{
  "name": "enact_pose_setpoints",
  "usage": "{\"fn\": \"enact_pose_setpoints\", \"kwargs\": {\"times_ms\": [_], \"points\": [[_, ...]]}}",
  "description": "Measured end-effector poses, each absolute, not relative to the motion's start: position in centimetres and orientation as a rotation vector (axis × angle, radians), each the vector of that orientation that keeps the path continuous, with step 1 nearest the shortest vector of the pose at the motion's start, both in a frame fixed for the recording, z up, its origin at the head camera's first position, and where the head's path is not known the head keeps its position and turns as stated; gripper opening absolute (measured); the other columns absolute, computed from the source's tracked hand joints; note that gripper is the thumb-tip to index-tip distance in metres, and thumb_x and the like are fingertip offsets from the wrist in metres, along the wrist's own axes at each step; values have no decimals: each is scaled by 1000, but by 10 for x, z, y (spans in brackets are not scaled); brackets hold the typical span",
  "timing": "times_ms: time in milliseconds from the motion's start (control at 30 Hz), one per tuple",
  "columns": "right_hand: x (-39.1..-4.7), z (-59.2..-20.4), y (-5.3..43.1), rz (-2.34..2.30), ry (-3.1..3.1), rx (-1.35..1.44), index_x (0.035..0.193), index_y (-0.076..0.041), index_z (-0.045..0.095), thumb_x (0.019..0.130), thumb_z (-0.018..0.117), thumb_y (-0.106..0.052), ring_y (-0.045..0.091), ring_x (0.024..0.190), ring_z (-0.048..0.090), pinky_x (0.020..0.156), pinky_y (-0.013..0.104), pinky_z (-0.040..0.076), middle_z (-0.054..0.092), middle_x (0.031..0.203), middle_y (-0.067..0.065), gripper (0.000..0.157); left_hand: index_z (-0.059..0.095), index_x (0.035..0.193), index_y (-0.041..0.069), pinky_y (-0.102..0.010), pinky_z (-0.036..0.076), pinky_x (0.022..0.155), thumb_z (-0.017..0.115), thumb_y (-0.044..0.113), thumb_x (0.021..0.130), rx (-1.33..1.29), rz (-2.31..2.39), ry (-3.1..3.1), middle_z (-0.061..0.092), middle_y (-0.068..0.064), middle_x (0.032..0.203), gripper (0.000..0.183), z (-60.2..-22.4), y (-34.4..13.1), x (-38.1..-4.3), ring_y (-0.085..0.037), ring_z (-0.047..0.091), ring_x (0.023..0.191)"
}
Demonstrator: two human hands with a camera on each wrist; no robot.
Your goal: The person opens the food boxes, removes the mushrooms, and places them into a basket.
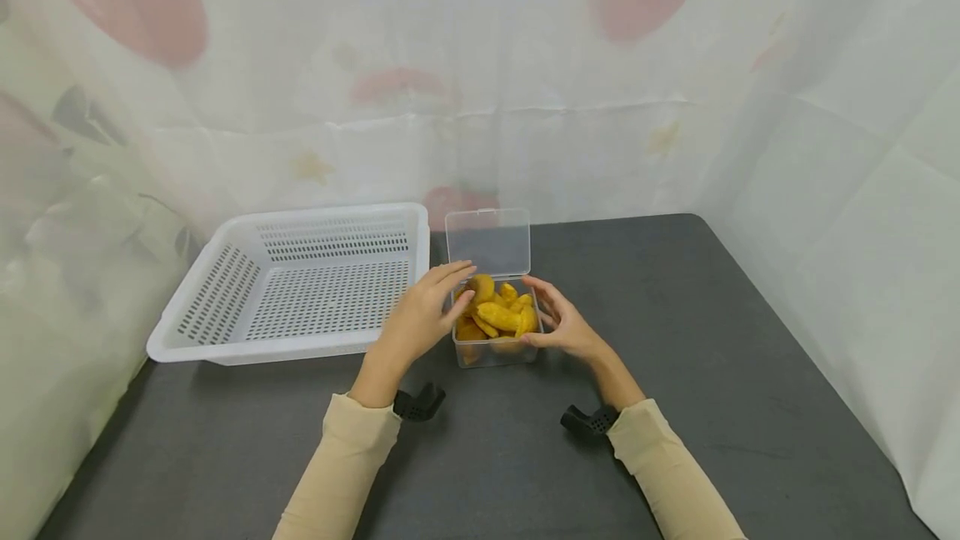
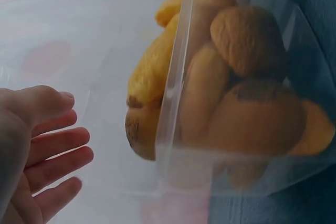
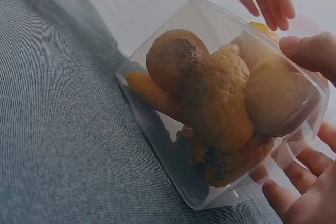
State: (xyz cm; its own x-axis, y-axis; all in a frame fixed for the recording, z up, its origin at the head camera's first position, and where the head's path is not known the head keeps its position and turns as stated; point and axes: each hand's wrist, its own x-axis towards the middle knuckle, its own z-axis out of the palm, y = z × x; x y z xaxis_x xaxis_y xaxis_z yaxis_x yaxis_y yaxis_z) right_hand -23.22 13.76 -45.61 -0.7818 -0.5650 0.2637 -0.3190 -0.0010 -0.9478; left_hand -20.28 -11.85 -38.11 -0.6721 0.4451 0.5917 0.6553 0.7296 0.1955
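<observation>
Right grip pinches 1 open box; left grip spread. Apparent step: steadying yellow pieces. Next move likely needs firm support.

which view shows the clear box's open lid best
Head view: nearly all the lid shows, raised behind the box. Right wrist: cut off at the top; left wrist: hard to make out.
</observation>
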Motion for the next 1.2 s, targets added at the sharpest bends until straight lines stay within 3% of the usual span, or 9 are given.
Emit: {"fn": "enact_pose_setpoints", "kwargs": {"times_ms": [100, 333, 767, 1000, 1200], "points": [[-233, -457, 138, -1877, 2061, -927, 151, 3, 19, 82, 76, -10, 43, 150, 6, 117, 68, 17, 11, 160, 26, 90, 65, 123, 4, -34, 58, 91, 69, 15, 89, -843, -585, -2404, 66, -11, 124, 36, -384, -115, -198, -25, 64, 114], [-235, -460, 139, -1880, 2050, -913, 152, -1, 20, 83, 76, -15, 41, 151, 6, 118, 67, 17, 11, 161, 22, 90, 68, 119, 5, -30, 59, 88, 74, 13, 85, -903, -585, -2378, 68, -10, 117, 36, -389, -104, -192, -22, 66, 108], [-234, -463, 138, -1881, 2046, -921, 152, -1, 18, 84, 75, -21, 41, 151, 5, 118, 67, 16, 10, 162, 23, 91, 71, 114, 7, -34, 54, 101, 77, 12, 81, -983, -446, -2389, 72, -6, 116, 34, -401, -95, -194, -23, 64, 115], [-234, -463, 138, -1885, 2042, -906, 152, -3, 18, 83, 76, -21, 40, 151, 5, 119, 67, 15, 10, 162, 22, 92, 72, 110, 9, -32, 53, 101, 78, 13, 80, -983, -443, -2393, 74, -3, 110, 31, -402, -95, -194, -20, 63, 113], [-234, -462, 138, -1876, 2057, -912, 152, -3, 19, 84, 75, -19, 41, 151, 5, 118, 67, 15, 11, 162, 22, 90, 74, 107, 8, -30, 58, 91, 79, 11, 78, -1013, -558, -2361, 75, -3, 104, 29, -402, -97, -196, -19, 67, 102]]}}
